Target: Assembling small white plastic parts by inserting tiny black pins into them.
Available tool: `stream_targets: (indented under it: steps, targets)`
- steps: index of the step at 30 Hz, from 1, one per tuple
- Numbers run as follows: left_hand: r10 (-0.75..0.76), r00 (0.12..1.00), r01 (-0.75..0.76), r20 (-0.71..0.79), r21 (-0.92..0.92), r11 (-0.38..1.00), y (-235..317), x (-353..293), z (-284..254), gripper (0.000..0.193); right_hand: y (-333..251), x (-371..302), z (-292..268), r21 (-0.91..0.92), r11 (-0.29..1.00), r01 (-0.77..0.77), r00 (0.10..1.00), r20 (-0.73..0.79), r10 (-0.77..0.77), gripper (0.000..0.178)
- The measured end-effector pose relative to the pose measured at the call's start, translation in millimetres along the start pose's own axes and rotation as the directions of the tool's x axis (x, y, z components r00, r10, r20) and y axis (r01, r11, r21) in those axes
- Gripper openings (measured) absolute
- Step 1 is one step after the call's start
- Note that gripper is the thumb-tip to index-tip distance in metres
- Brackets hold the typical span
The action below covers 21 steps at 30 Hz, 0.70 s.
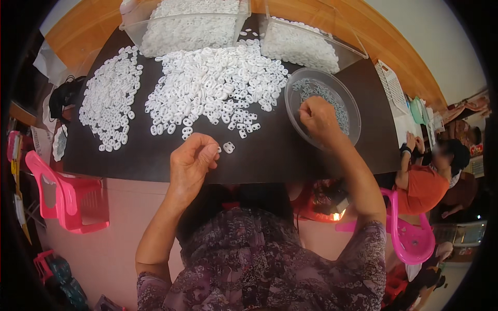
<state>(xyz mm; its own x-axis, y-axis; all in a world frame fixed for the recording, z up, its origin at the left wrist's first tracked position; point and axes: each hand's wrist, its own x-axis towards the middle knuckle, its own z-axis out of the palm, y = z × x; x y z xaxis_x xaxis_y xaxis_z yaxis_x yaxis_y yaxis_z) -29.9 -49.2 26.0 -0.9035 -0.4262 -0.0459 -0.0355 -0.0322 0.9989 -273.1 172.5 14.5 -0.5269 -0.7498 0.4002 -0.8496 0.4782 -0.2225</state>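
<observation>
Near the front edge of the dark table (140,160), my left hand (193,161) is closed, thumb against fingers. It pinches a small white plastic piece (219,149), mostly hidden by the fingertips. Just right of it lies another small white piece with holes (229,147). My right hand (317,118) is over a round clear tub (354,136) holding many small grey screw-like metal parts (340,111). Its fingers are curled together, and what they hold, if anything, is hidden. Ahead of my left hand spreads a big heap of white oval two-holed plastic pieces (202,83).
A second heap of white pieces (109,96) covers the table's left. Two clear bins (194,33) (301,44) of white pieces stand at the back. A pink chair (67,194) is at left. Right of the table sits a person in orange (423,189) near a pink stool (415,243).
</observation>
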Motion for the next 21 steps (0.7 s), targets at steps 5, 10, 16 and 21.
stream_targets:
  steps: [5,10,16,21]
  targets:
    - [0.049,0.999,-0.05,-0.016,-0.096,0.994,-12,-3,1,0.018,-18,6,-16,0.228,0.938,-0.26,0.965,0.102,0.243,0.005]
    - [0.045,0.998,-0.039,0.034,-0.156,0.987,-8,-2,12,0.017,-12,5,-17,0.346,0.863,-0.368,0.929,0.164,0.331,0.009]
    - [-0.043,0.995,0.058,0.09,-0.175,0.983,-13,-4,15,0.013,1,1,-13,0.553,0.722,-0.416,0.907,0.192,0.375,0.011]
    - [-0.045,0.993,0.063,0.107,-0.167,0.984,-11,-5,17,0.012,-3,3,-16,0.601,0.637,-0.482,0.868,0.233,0.438,0.011]
